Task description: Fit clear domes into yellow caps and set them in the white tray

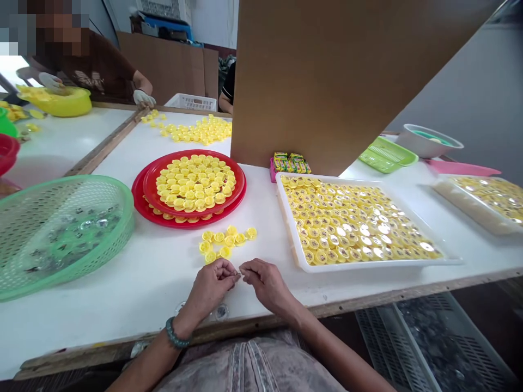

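Observation:
My left hand [216, 283] and my right hand [265, 281] meet over the white table near its front edge, fingertips pinched close together. Whatever lies between them is too small to make out. Just beyond them lie several loose yellow round caps [230, 240]. Under my left wrist, small clear round pieces [221, 311] rest on the tabletop. Behind the loose caps, two stacked red plates [149, 188] carry many more yellow caps. To the right, a white tray [300, 256] is filled with yellow caps under shiny clear covers. At left stands a green mesh basket [122, 218] with small clear and dark pieces.
A tall cardboard sheet [310, 81] stands behind the tray, with small colourful boxes [292, 163] at its foot. Another filled tray [469, 201] and a light green basket [388, 155] are at right. Across the table, a gloved person works beside a yellow basin [73, 103].

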